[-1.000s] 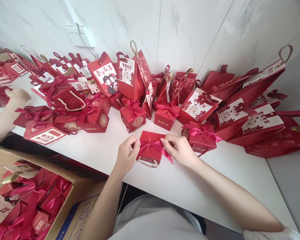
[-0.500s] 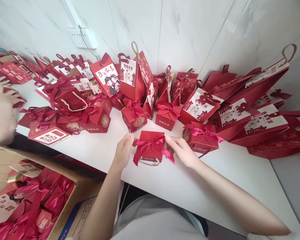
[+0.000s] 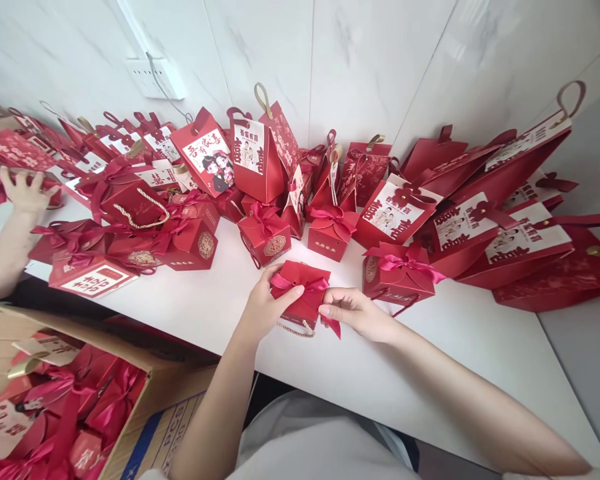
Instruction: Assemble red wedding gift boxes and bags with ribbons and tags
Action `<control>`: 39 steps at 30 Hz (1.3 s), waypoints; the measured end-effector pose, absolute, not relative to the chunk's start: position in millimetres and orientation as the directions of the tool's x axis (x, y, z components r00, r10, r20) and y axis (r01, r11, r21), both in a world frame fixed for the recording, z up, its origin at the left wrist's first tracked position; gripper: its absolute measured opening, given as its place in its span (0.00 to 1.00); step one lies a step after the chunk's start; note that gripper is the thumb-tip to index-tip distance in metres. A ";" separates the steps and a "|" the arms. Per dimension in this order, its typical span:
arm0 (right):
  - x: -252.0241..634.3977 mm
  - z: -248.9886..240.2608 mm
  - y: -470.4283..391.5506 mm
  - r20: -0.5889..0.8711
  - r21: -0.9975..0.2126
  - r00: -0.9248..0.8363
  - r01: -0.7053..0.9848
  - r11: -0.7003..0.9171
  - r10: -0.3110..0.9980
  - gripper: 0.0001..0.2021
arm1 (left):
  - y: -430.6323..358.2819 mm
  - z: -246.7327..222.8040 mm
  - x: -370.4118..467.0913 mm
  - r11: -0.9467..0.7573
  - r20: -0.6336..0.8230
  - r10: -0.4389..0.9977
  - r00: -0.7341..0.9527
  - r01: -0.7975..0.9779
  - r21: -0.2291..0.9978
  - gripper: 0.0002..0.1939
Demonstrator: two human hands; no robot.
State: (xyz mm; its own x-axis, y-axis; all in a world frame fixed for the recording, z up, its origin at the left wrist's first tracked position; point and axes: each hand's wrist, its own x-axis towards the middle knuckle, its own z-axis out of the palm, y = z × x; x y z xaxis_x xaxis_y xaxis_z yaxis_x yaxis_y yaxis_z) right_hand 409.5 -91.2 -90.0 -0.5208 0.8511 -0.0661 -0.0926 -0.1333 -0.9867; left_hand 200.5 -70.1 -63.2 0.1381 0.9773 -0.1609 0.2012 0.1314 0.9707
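A small red gift box (image 3: 304, 312) with a rope handle stands at the front of the white table, a satin ribbon bow (image 3: 314, 285) across its top. My left hand (image 3: 267, 303) grips the box from its left side, the thumb laid over the bow. At the right side, my right hand (image 3: 353, 312) pinches a tail of the ribbon between thumb and fingers. Its other fingers are curled in near the box. Close behind stand two more bowed gift boxes, one red box (image 3: 265, 233) with a gold emblem and one red box (image 3: 331, 233) beside it.
Red paper bags (image 3: 253, 157) and boxes crowd the back of the white table (image 3: 445, 360) along the tiled wall. An open cardboard carton (image 3: 173, 383) full of red boxes sits lower left. At the far left, another person's hand (image 3: 27, 193) rests on a red item.
My left hand has gone from the bow's left end to holding the box, thumb on the bow. My right hand has moved slightly down and left onto the ribbon tail.
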 end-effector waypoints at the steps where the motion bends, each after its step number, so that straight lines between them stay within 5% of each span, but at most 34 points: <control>1: 410.3 -91.5 -90.6 -0.065 -0.986 -0.532 -0.094 -0.135 0.844 0.16 | -69.3 -64.2 199.7 0.130 -0.160 0.978 0.136 0.207 0.970 0.31; 10: 410.8 -111.7 -94.9 -0.179 -0.983 -0.643 0.087 -0.161 0.744 0.17 | -60.3 -71.8 200.7 0.109 -0.115 0.993 0.018 0.203 0.973 0.31; 13: 406.3 -119.5 -97.8 -0.135 -0.979 -0.422 0.195 -0.056 0.896 0.18 | -51.6 -74.4 199.9 0.053 -0.052 0.999 -0.017 0.123 0.991 0.32; 16: 404.8 -125.3 -96.6 0.108 -0.942 -0.138 0.303 0.146 0.984 0.17 | -41.8 -78.0 187.5 0.056 -0.038 0.961 0.273 -0.059 0.997 0.39; 20: 407.0 -131.7 -89.0 0.327 -0.918 -0.067 0.216 0.334 0.943 0.37 | -26.2 -83.9 159.1 0.023 -0.060 0.757 0.650 0.065 0.998 0.56; 25: 410.4 -138.6 -79.0 0.295 -0.935 -0.190 0.145 0.324 0.936 0.56 | -2.8 -81.6 144.9 -0.145 -0.114 0.623 0.774 0.257 0.955 0.61; 32: 418.4 -140.9 -72.6 0.204 -0.970 -0.238 0.079 0.229 0.950 0.55 | 30.1 -80.0 179.1 -0.227 -0.039 0.601 0.798 0.218 0.949 0.51; 39: 428.5 -134.0 -65.9 0.203 -0.978 -0.238 0.003 0.210 0.950 0.57 | 21.9 -93.9 202.3 -0.294 0.112 0.650 0.751 0.113 0.949 0.54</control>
State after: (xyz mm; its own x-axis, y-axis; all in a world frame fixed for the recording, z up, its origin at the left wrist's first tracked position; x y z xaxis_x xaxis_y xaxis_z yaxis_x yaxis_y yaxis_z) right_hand 428.5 -65.9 -134.0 -0.2384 0.9496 0.2035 0.0026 0.2102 -0.9777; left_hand 202.3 21.9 -93.9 0.7513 0.6503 0.1124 0.1125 -0.2940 0.9491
